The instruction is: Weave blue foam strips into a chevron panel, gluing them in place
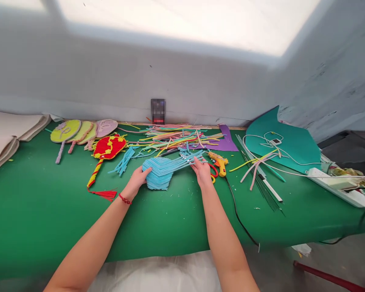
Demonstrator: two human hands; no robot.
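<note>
A light blue heart-shaped piece (158, 172), covered in rows of blue pipe cleaners, lies on the green table (42, 211). My left hand (137, 181) holds its left edge, fingers curled on it; a red bracelet is on that wrist. My right hand (202, 171) lies flat and open on the loose blue pipe cleaner ends (187, 159) that stick out from the heart to the right.
A pile of coloured pipe cleaners (176, 138) lies behind. A yellow glue gun (219, 163) and red scissors sit right of my right hand. Finished fans (79, 132) and a red fan (108, 148) lie left. Teal sheet (280, 142), power strip (337, 182) right.
</note>
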